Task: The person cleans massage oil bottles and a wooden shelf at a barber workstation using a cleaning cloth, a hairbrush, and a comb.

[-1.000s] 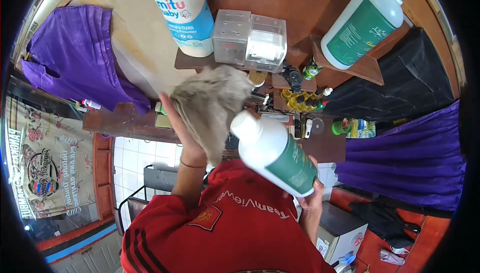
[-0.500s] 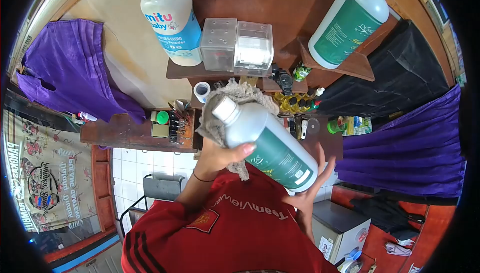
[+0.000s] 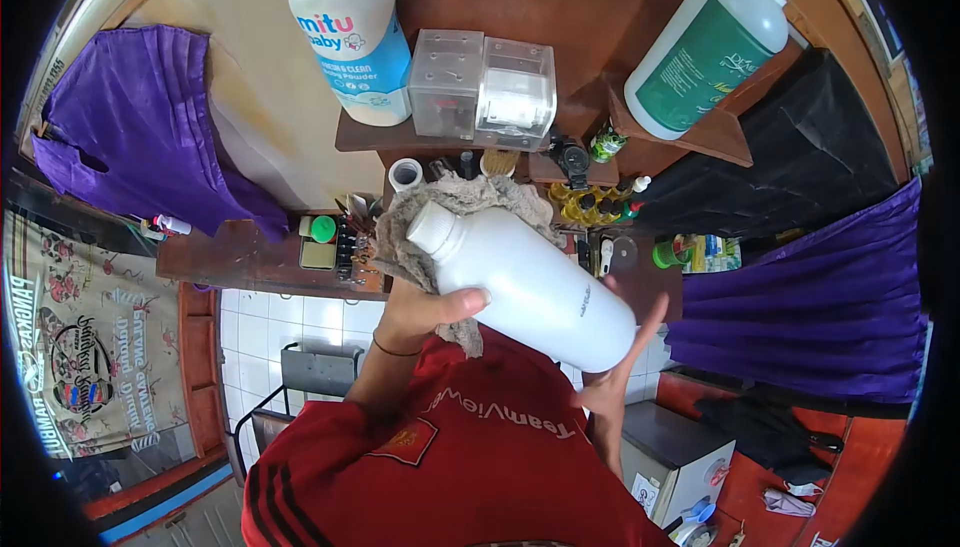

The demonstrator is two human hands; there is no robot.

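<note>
A white plastic bottle [image 3: 530, 287] with a white screw cap lies slanted across the middle, cap up to the left. Its visible side is blank apart from a small dark print. My left hand [image 3: 420, 315] is closed round the neck end, thumb on top, with a crumpled grey-brown cloth [image 3: 400, 227] behind the bottle. At the base, my right hand [image 3: 610, 382] cups the bottle with its fingers spread along the lower end; part of that hand is hidden behind it.
Above stand a baby powder bottle [image 3: 355, 47], clear plastic boxes [image 3: 446, 87] and a green-labelled bottle [image 3: 705, 57] on shelves. A watch [image 3: 572, 159] and small yellow bottles [image 3: 590, 205] sit below. A grey metal chair [image 3: 322, 372] is at lower left, purple curtains [image 3: 800, 297] at right.
The bottle has been turned about its length, so the green label has gone out of sight and a white side faces up. My right hand has shifted slightly round the base.
</note>
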